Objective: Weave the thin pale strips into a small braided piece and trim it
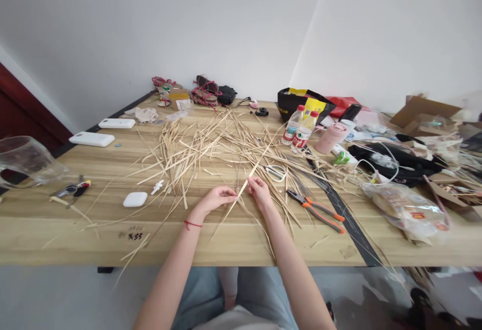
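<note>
My left hand [220, 198], with a red string at the wrist, pinches a pale flat strip [259, 159] near its lower part. My right hand [259, 192] grips the same strip slightly higher and to the right. The strip slants up and away to the right, over a loose pile of similar strips [188, 149] on the wooden table [169, 249]. Thin strands hang below my hands toward the table's front edge. White-handled scissors [276, 172] lie partly among strips beyond my right hand. Pliers with orange and grey handles [320, 212] rest to its right.
Two bottles [301, 131], a pink cup [331, 137] and a black bag [301, 100] stand back right. Plastic packages [406, 209] lie farther right. On the left are a white case [135, 199], a clear pitcher [32, 159] and white devices [92, 139].
</note>
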Motion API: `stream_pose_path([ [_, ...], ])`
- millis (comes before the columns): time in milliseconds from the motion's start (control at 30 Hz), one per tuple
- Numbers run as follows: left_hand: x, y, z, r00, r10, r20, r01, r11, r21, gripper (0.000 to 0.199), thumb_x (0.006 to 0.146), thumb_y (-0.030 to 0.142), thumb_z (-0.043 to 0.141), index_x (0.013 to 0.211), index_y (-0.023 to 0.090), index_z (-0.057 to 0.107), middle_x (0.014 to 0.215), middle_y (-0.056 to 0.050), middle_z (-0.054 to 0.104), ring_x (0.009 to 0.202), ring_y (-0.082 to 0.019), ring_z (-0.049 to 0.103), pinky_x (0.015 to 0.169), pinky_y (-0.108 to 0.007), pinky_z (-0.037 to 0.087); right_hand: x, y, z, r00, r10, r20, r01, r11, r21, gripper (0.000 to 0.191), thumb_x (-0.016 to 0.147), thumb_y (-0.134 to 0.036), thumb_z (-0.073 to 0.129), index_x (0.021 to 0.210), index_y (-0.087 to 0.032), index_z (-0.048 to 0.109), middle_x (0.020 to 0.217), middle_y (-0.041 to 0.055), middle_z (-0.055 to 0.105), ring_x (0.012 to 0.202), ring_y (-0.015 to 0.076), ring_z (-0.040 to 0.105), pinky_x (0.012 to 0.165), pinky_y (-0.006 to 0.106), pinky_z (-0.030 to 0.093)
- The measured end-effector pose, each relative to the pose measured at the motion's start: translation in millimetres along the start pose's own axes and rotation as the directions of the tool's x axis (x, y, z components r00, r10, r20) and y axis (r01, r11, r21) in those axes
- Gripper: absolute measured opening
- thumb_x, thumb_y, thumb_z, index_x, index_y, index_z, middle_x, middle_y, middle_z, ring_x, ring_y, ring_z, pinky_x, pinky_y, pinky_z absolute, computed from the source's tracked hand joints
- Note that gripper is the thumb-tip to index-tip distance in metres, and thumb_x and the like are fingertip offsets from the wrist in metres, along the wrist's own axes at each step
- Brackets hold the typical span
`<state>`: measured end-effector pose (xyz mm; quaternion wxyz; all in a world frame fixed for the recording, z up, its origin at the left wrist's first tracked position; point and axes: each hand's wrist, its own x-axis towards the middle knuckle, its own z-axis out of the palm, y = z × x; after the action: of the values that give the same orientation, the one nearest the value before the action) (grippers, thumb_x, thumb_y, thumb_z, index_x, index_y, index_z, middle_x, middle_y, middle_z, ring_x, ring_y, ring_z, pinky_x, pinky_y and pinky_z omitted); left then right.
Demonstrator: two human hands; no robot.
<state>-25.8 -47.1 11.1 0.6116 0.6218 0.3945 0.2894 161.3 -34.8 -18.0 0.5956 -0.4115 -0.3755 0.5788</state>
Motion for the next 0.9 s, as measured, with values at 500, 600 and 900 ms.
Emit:
stream_pose_path([
  [500,11.4,-3.5,-7.1,0.895,0.047,-0.443,-0.191,0.939,-0.287,0.032,0.060,0.034,0.074,0.083,0.014,0.065,0.066,0.000,0.061,0.052,-0.007,0.048,0.051,-0.021,0.037,-21.7,-12.8,20.9,0.915,0.110,0.387,-0.034,0.980,-0.198,0.028,0.067,-0.041,0.070,0.082,-0.017,0.067,0.072,0.0024,0.064,0.056,0.0094,0.051,0.057,0.024,0.040],
  [600,13.8,-5.8,-5.7,0.859,0.084,-0.504,-0.257,0.924,-0.284,0.032,0.061,0.034,0.073,0.084,0.015,0.064,0.065,0.001,0.060,0.051,-0.006,0.046,0.051,-0.021,0.037,-25.9,-14.8,26.6,0.871,0.168,0.461,-0.017,0.949,-0.315,0.029,0.066,-0.041,0.070,0.080,-0.017,0.068,0.061,-0.0007,0.060,0.050,0.0088,0.047,0.051,0.023,0.036],
  [900,8.8,2.1,1.7,0.921,0.127,-0.369,-0.194,0.970,-0.150,0.030,0.067,0.038,0.067,0.085,0.014,0.065,0.072,-0.002,0.063,0.059,-0.010,0.052,0.056,-0.022,0.041,-25.5,-12.8,26.6,0.917,0.110,0.383,0.032,0.938,-0.346,0.032,0.068,-0.046,0.066,0.078,-0.015,0.068,0.054,-0.0026,0.055,0.042,0.0066,0.037,0.043,0.022,0.029],
])
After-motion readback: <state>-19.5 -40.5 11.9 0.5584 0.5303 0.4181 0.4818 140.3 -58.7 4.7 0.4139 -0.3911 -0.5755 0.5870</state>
